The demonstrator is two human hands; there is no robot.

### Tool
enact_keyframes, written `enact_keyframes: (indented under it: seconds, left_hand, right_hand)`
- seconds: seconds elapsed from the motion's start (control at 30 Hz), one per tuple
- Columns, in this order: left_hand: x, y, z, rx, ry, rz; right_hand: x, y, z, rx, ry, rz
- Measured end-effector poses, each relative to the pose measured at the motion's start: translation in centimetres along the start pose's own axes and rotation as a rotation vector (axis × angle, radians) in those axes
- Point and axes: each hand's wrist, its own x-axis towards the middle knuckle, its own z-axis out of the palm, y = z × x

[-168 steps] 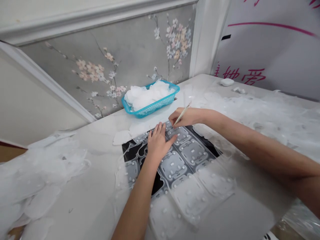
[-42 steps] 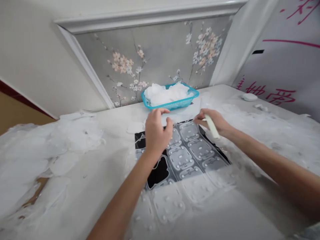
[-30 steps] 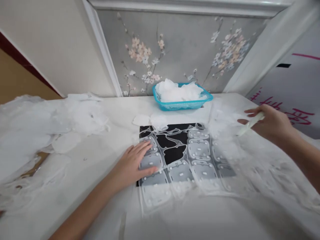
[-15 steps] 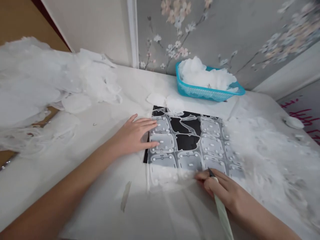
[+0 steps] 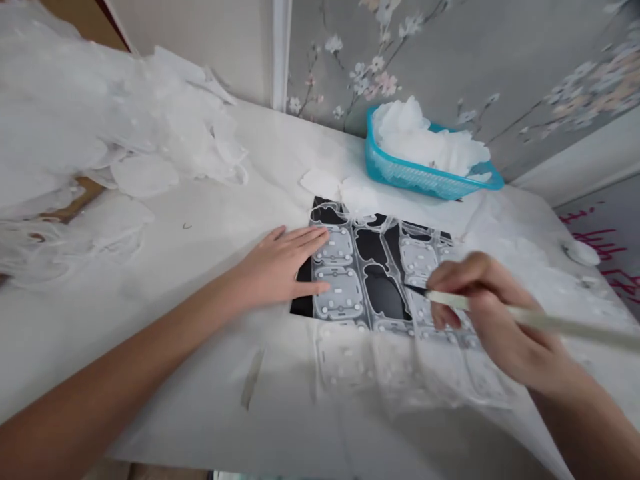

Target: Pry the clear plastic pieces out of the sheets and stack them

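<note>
A translucent sheet with rows of rounded shapes (image 5: 340,293) lies partly over a black board (image 5: 303,307). Several openings in the sheet show the black beneath. My left hand (image 5: 280,267) rests flat with fingers spread, its fingertips on the sheet's left part. In my right hand (image 5: 480,300) is a pale-handled pen-like tool (image 5: 450,300) with a dark pointed tip. That tip is at the edge of a shape right of the middle opening. The sheet's lower rows extend past the board's near edge.
A blue basket (image 5: 430,177) holding white translucent pieces stands at the back by the flowered wall. Heaps of translucent material (image 5: 165,120) lie at the left, with more at the right. A tape strip (image 5: 253,380) is near the front.
My right hand has moved up and away from the sheet's near part with the tool. The sheet has shifted toward me over the board. My left hand still lies on it.
</note>
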Motion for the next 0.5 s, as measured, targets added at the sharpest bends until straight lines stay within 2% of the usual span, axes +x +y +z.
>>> enact_keyframes:
  seconds: [0.1,0.2,0.33,0.5]
  left_hand:
    - [0.0,-0.3,-0.2,0.010,0.005,-0.003]
    - [0.0,-0.5,-0.2,-0.004,-0.007,0.016]
    - [0.1,-0.5,-0.1,-0.031,-0.030,0.027]
    - [0.2,-0.4,-0.1,-0.028,-0.041,0.019]
  right_hand:
    - [4.6,0.0,1.1,0.070,-0.054,-0.006]
    - [7.5,0.6,2.6,0.057,-0.143,-0.077]
    - [8.6,1.3,3.5,-0.041,-0.217,-0.162]
    - [8.3,1.8,3.6,-0.104,-0.228,-0.152]
